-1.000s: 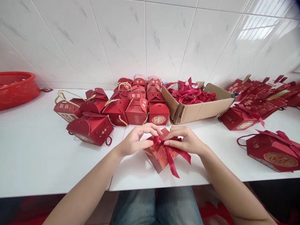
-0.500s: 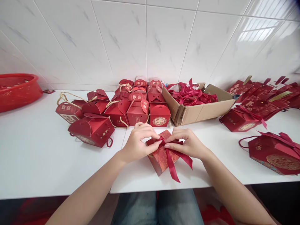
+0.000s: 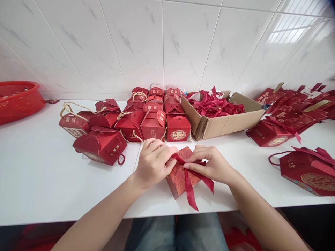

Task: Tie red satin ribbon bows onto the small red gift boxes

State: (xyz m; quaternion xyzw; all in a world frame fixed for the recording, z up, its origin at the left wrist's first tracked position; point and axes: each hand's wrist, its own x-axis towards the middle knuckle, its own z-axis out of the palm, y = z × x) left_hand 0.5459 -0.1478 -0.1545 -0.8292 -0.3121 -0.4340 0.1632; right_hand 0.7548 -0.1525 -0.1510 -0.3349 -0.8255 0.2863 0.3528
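A small red gift box (image 3: 179,183) with an orange-gold pattern lies on the white table in front of me, turned at an angle. Dark red satin ribbon (image 3: 191,193) crosses its top, two loose tails hanging toward me. At the box's left side, my left hand (image 3: 155,162) is closed, pinching a loop of the ribbon between thumb and curled fingers. My right hand (image 3: 209,164) pinches the ribbon near the middle of the top, thumb and forefinger together. The knot itself is partly hidden by my fingers.
Behind stand several red favor boxes (image 3: 153,125) with rope handles. A cardboard box (image 3: 225,127) of red ribbons is beside them. Ribboned boxes (image 3: 309,170) and red bags (image 3: 290,108) are at the right. A red plastic basket (image 3: 21,104) sits far left.
My left hand has pulled slightly left and away from the knot, drawing a ribbon loop outward. My right hand stays pinching near the middle. The view has shifted slightly.
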